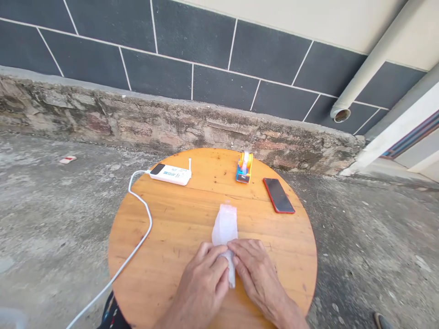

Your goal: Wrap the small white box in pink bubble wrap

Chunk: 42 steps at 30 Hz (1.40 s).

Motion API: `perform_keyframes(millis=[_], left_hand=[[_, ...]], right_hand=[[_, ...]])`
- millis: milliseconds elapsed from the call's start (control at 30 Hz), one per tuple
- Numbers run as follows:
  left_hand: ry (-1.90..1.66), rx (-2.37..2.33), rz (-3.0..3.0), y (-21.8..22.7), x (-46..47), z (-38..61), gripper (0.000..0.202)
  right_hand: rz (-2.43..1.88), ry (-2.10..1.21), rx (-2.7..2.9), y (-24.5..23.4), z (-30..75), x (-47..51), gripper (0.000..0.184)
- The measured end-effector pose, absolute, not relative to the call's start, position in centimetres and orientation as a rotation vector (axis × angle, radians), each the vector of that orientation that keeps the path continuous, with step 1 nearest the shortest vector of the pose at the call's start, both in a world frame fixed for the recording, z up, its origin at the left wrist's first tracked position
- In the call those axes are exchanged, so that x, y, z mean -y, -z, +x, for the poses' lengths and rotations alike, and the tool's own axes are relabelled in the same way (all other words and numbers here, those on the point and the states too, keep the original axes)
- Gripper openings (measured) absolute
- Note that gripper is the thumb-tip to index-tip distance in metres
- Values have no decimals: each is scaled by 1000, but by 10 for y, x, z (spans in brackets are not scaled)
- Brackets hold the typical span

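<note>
A thin, whitish folded sheet [226, 224] lies lengthwise on the round wooden table; whether it is paper or plastic I cannot tell. My left hand [206, 274] is on its left edge, thumb and curled fingers closed on the material. From the right, my right hand [255, 269] holds the same spot, its fingers together and its thumb below them. The fingertips of both hands nearly meet over the sheet's lower half and hide part of it. The narrow lower end shows between the hands, and the wider far end lies flat.
Near the table's [178, 210] far edge stands a small tape dispenser [244, 168] in orange and blue. To its right lies a red-edged phone [279, 195]. A white power bank [171, 174] is at the far left, its white cable [149, 219] running off the left edge. Beyond is a stone-based wall [164, 121].
</note>
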<state>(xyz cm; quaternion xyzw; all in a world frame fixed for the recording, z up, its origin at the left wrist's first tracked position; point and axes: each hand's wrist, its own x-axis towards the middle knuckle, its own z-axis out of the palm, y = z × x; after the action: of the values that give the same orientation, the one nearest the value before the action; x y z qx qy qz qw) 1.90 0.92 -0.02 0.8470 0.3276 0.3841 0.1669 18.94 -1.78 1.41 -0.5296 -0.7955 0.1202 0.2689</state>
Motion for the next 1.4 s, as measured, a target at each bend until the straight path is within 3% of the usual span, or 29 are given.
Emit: perform_keyframes(millis=[567,900,1133,1400], left_hand=[[-1162,-889,2397,-5,-11,17,22],[-1029,-907,2315,-11,-13,19,22],[-1048,-913,2228,-9,-4,17,23],[-811,-1009,2149,-14,-2,11,19]], right_hand=[[-1386,-87,2140,6,176,42,65],[-1413,-7,2080,19,174,35,57],[-1381,-141,2024,10,174,43,55],[-1464,-379,1970,-8,175,49,53]])
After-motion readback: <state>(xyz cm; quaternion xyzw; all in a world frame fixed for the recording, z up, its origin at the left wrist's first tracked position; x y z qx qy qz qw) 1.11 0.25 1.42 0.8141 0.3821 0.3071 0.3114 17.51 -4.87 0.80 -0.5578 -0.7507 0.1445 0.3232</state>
